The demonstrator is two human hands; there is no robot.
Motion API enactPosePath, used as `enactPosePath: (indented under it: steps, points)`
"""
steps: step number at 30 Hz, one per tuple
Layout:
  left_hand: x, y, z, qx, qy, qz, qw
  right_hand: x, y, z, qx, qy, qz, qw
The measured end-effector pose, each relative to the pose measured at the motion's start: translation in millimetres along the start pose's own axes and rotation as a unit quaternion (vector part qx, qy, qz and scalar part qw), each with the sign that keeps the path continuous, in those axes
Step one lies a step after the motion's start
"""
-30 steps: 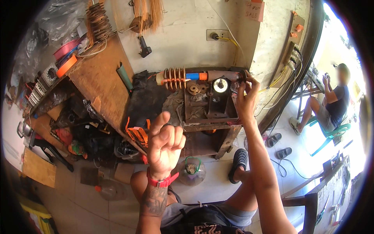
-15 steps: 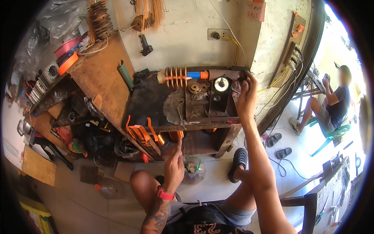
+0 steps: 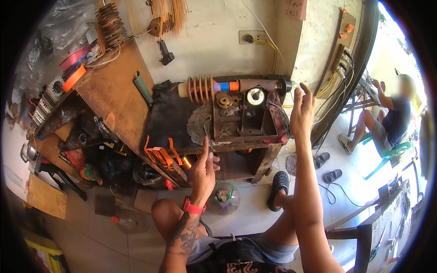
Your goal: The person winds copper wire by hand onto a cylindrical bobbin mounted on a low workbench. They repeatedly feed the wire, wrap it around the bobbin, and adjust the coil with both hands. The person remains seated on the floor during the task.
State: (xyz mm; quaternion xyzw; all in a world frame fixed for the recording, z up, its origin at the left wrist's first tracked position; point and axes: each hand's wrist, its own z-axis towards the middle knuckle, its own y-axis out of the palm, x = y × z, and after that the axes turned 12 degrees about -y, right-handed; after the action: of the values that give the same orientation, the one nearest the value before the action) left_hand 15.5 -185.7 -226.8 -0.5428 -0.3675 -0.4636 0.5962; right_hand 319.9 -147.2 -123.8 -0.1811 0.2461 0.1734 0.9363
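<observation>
Brown, ribbed coil-like form sits at left end of a horizontal shaft assembly with a blue-and-orange sleeve, a brown metal tube and a round black knob; all in line, so presumably they turn together. Ribs look soft, maybe spinning. Assembly is above a rusty brown metal tray at the back of a dark-topped wooden table, probably so the ribbed end clears the tray and overhangs its left side. White round dial faces the person, likely for easy reading. Right hand: raised just beside the knob, fingers spread loosely, nothing seen in it, slight gap to the knob; probably kept near for turning it. Left hand: low in front of the table edge, below the ribbed form, index finger straight up, others part curled; can't make out whether anything thin is pinched there. Orange strips hang at the table's left front, in easy reach; shiny copper-coloured cylinder just behind them, partly hidden. Clear plastic jug with green handle on the floor, between the person's legs. Yellow cable plugged into the wall socket, routed behind, likely out of the hands' way.
</observation>
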Motion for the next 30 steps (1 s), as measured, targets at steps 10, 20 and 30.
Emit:
enactPosePath:
  steps: [10,20,30]
  points:
    - [-11,6,-6,0.012,-0.006,0.015,1.0,-4,2,-1,-0.029,0.0,-0.008,1.0]
    - [-10,3,-7,0.019,-0.003,0.03,0.999,-10,5,-1,-0.03,-0.032,-0.009,0.999]
    - [-9,2,-9,0.021,-0.011,0.001,1.0,-18,24,-3,-0.01,-0.011,0.19,0.982]
